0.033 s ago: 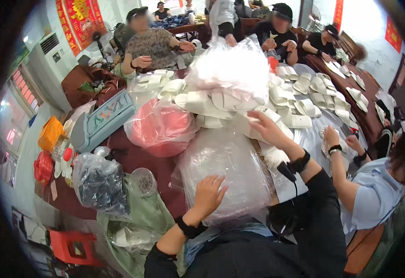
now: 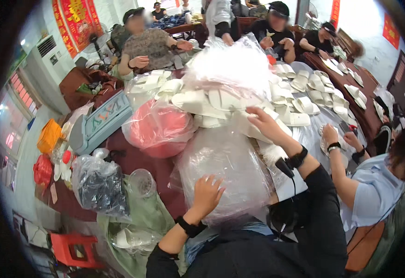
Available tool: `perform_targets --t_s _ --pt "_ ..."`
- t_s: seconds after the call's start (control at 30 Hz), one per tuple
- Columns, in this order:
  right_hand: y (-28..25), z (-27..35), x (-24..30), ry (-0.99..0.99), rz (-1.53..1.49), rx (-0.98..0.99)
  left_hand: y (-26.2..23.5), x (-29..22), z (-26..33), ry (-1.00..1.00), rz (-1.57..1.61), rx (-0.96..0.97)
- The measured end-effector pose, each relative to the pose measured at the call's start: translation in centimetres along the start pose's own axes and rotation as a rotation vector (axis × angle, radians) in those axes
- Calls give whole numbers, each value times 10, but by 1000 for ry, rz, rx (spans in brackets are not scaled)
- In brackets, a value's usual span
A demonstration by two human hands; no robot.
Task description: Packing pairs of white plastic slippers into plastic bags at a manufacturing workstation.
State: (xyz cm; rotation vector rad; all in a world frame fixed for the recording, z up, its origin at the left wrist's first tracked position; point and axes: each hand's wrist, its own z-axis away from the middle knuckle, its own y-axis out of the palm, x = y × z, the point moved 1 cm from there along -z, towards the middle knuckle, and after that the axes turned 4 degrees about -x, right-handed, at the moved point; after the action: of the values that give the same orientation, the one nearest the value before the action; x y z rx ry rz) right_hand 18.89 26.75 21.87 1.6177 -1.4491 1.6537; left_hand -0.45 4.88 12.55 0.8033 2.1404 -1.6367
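Note:
My left hand (image 2: 207,194) rests with fingers spread on the near left part of a stack of clear plastic bags (image 2: 223,167). Nothing is in its grasp. My right hand (image 2: 262,123) reaches beyond the bags, fingers stretched out, over white slippers (image 2: 248,126) at the near edge of a pile. Whether its fingertips touch a slipper, I cannot tell. Behind that pile lies a bright, overexposed heap of clear plastic (image 2: 230,65). A red round bundle in clear plastic (image 2: 158,127) stands left of the bags.
More white slippers (image 2: 299,83) spread to the right, where a co-worker's hands (image 2: 330,134) handle one. At left are a grey-blue plastic case (image 2: 101,121), a bag of dark items (image 2: 101,185) and a clear tub (image 2: 142,183). A red stool (image 2: 75,248) stands below. Other people sit across.
The whole view has shifted very slightly. Both hands keep the same place and pose.

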Motion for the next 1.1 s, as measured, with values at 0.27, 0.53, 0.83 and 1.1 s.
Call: perform_targets --t_s 0.27,0.53,0.83,1.1 --pt "-47 -47 -40 68 90 -646 67 49 21 54 -448 24" --pt "-73 -74 -97 -3 1030 -852 71 50 25 65 -403 -64" --pt "-40 -122 -84 -162 957 -564 64 50 23 53 -398 -32" --pt "-34 -141 -63 -534 852 -892 65 47 24 20 -419 -37"
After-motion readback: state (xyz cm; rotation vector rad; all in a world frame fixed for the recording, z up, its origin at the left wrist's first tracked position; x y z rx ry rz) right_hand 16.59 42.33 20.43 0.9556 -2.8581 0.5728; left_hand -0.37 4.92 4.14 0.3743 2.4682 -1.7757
